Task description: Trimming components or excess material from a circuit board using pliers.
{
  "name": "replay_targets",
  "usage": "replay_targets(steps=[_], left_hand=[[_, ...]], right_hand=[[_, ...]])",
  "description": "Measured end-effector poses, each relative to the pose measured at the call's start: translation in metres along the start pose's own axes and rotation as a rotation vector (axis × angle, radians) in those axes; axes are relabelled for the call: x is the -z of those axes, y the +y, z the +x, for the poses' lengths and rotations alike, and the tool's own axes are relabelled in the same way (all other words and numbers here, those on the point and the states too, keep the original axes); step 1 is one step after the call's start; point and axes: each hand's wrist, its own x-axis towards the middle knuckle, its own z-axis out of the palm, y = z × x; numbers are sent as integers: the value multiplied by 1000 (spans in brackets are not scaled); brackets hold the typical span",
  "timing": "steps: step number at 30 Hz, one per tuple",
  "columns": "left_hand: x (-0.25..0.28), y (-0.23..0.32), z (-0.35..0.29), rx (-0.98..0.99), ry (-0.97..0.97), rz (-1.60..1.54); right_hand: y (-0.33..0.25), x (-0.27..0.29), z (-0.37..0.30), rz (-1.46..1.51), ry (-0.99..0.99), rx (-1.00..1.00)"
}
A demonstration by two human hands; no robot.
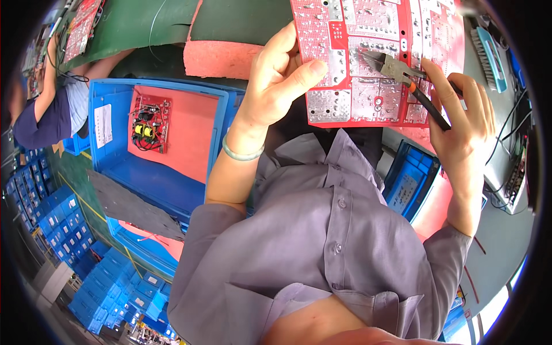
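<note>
A large red circuit board (374,92) is held up in front of me, its solder side facing me. My left hand (282,77) grips its left edge, the thumb lying over the face and the fingers behind. In my right hand (463,109) is a pair of diagonal cutters (397,69) with dark handles and a bit of orange. Their jaws point left and lie over the soldered pins near the middle of the board. Whether the jaws touch a pin, I cannot tell.
To the left stands a blue crate (155,86) with pink lining and a populated red board (150,123). A blue brush (489,57) lies on the bench at the right. Another person (52,109) works at far left. Blue bins (109,287) are stacked behind.
</note>
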Motion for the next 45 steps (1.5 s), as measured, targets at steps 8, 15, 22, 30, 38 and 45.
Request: replay_targets(steps=[8, 15, 22, 30, 38, 45], left_hand=[[0, 2, 1, 4, 15, 5], [0, 1, -2, 20, 10, -6], [0, 1, -4, 11, 3, 20], [3, 1, -7, 14, 0, 22], [0, 3, -3, 53, -3, -8], [-3, 6, -1, 57, -4, -10]], right_hand=[[-4, 0, 4, -15, 14, 39], [-6, 1, 4, 37, 6, 24], [-5, 8, 0, 143, -13, -37], [26, 2, -22, 185, 159, -265], [83, -27, -66, 68, 267, -532], [118, -49, -76, 28, -20, -554]])
